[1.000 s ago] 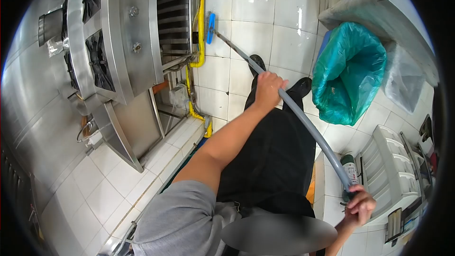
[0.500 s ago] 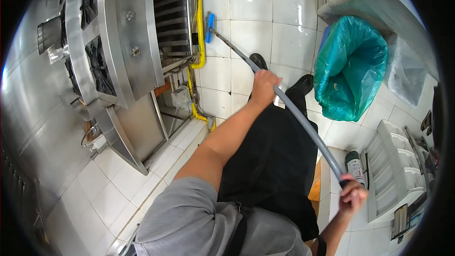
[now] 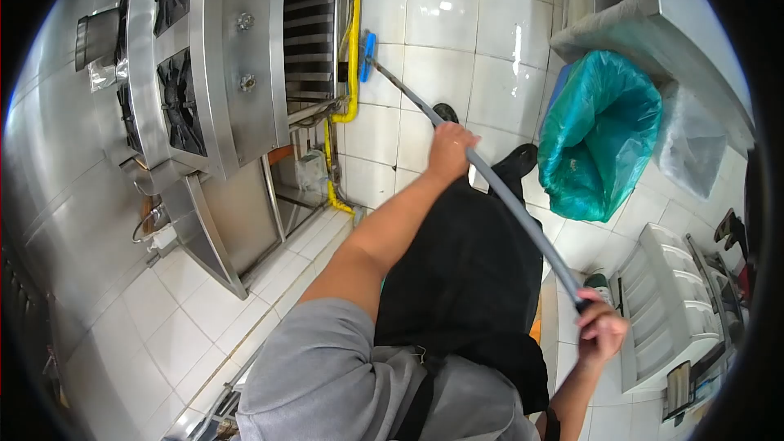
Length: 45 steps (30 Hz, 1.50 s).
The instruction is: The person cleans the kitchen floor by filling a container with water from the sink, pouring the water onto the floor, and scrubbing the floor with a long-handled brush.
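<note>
Both hands grip a long-handled floor brush with a grey pole (image 3: 523, 214), slanting across my body from lower right to upper left. My left hand (image 3: 452, 151) is closed around the pole's middle, above my feet. At its dark upper end my right hand (image 3: 602, 328) is wrapped around the pole. The narrow blue brush head (image 3: 368, 57) rests on the white tiled floor (image 3: 441, 73), just beside the yellow pipe (image 3: 354, 41) under the stove. Whether its edge has bristles or a blade is too small to tell.
A steel gas stove (image 3: 237, 57) stands at left. To the right is a bin with a green liner bag (image 3: 600, 135), next to a clear plastic bag (image 3: 694, 143). A white rack (image 3: 674, 302) and a partly hidden bottle (image 3: 597, 281) are near my right hand. The floor looks wet.
The whole view has shifted slightly. My right hand and the pole's upper end sit a little higher, covering more of the bottle. The blue head stays beside the yellow pipe.
</note>
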### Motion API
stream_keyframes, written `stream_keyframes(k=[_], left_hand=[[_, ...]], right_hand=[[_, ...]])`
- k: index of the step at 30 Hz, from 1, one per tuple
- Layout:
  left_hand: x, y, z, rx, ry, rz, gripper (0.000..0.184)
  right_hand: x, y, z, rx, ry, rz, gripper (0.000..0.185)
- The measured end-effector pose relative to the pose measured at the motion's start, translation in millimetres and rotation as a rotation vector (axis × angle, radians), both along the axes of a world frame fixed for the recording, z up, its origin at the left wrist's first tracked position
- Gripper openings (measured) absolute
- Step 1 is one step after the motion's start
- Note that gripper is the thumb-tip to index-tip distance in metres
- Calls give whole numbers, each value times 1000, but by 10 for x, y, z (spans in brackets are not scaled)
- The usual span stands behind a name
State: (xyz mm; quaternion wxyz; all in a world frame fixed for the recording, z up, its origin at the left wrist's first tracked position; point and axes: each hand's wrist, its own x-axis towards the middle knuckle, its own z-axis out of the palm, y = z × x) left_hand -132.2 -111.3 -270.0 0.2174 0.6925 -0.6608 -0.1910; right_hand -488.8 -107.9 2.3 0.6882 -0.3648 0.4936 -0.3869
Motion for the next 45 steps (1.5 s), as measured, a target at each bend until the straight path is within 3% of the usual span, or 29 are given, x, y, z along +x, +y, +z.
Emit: stream_keyframes(k=[3, 5, 7, 8, 9, 10, 13, 15, 17, 20, 23, 25, 30, 33, 36, 39, 42, 45], left_hand=[[-555, -299, 586, -5, 98, -74, 10], [-986, -427, 831, -151, 326, -62, 8], [-1351, -598, 1284, -218, 425, -50, 13], [-1524, -676, 1449, -204, 485, -84, 11], [-1658, -754, 1589, -189, 543, -117, 10], [-1748, -838, 1721, -212, 548, -108, 10], [-1763, -1161, 1927, -138, 608, -146, 6], [-1563, -1310, 1733, -208, 696, -138, 11], [-1202, -1334, 1316, -243, 648, -136, 12], [-386, -1128, 1345, -248, 608, -70, 16], [184, -795, 1084, -161, 479, -91, 15], [359, -693, 1086, 14, 393, 3, 18], [294, -1062, 1338, -122, 410, -32, 21], [329, -1403, 1106, -130, 409, -96, 19], [475, -1479, 615, -186, 366, -145, 18], [462, -1129, -38, -201, 273, -60, 20], [416, -701, -322, -109, 190, -5, 14], [317, -303, -468, -14, 90, 32, 20]], right_hand=[[-773, -149, 446, -54, 62, -170, 42], [-953, -369, 1054, -55, -119, -271, 39], [-1241, -554, 1644, -202, -434, -195, 36], [-1317, -509, 2002, -378, -138, -450, 36], [-1292, -639, 2310, -277, -553, -231, 36], [-507, -865, 2548, -595, -188, -40, 28], [-54, -950, 2934, -717, -55, 22, 39], [37, -958, 2820, -684, -2, 74, 35], [733, -1045, 2470, -669, -126, 165, 33], [852, -946, 2071, -574, -200, 106, 32], [1299, -908, 1738, -328, -78, -50, 35], [1320, -956, 1688, -336, -147, -74, 34], [1103, -916, 1748, -304, -308, -168, 32], [1090, -793, 1588, -297, -293, -187, 31], [1070, -461, 980, -235, -48, -211, 27], [1020, -174, 343, -108, -56, -221, 24], [705, 39, -54, 26, -103, -188, 25], [273, 268, -404, 138, -202, -124, 25]])
